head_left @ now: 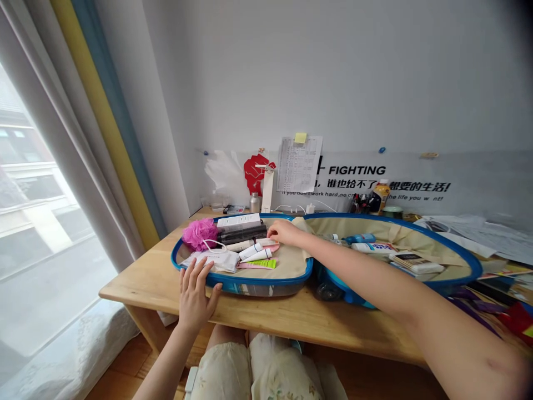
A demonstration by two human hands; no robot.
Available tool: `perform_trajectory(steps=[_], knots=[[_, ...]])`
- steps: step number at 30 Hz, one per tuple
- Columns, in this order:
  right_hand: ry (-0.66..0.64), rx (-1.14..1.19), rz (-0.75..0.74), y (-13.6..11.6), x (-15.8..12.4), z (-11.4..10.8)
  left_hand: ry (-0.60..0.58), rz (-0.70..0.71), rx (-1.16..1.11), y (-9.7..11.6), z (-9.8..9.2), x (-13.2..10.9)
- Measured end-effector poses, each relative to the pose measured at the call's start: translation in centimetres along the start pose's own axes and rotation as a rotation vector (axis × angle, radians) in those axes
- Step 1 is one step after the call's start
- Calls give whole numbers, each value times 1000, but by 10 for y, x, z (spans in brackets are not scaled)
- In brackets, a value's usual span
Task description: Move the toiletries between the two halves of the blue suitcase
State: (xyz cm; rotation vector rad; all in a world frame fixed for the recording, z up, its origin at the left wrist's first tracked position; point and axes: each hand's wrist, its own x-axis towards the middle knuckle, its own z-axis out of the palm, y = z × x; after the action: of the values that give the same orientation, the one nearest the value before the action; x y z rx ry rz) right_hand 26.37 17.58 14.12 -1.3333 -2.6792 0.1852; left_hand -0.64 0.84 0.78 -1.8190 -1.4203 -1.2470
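Right grip [283,232] just above white tube [263,242]

View: worn on the head, above the knees [222,372]
Facing: forward and down, onto the wooden desk [291,319] and open suitcase [258,282]
Nearness: desk close, lower middle of frame; wall [333,72] behind, upper frame

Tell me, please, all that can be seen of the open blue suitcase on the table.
The open suitcase lies flat on the wooden table, its two halves side by side, with a glossy blue rim and beige fabric lining. Both halves hold toiletries. The left hand rests on the near rim, and the right hand reaches into the half by the window.
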Motion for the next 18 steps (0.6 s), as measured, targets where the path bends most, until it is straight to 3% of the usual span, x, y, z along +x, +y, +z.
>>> perform_trajectory(steps=[6,10,15,18], knots=[[98,30,15,0,-1,10,7,9,1,1,0,0],[176,44,51,11,4,0,18,25,7,0,0,0],[266,0,208,65,4,-42,22,43,9,-1,-1,1],[171,-51,301,108,-13,-58,23,41,12,0,-1,1]])
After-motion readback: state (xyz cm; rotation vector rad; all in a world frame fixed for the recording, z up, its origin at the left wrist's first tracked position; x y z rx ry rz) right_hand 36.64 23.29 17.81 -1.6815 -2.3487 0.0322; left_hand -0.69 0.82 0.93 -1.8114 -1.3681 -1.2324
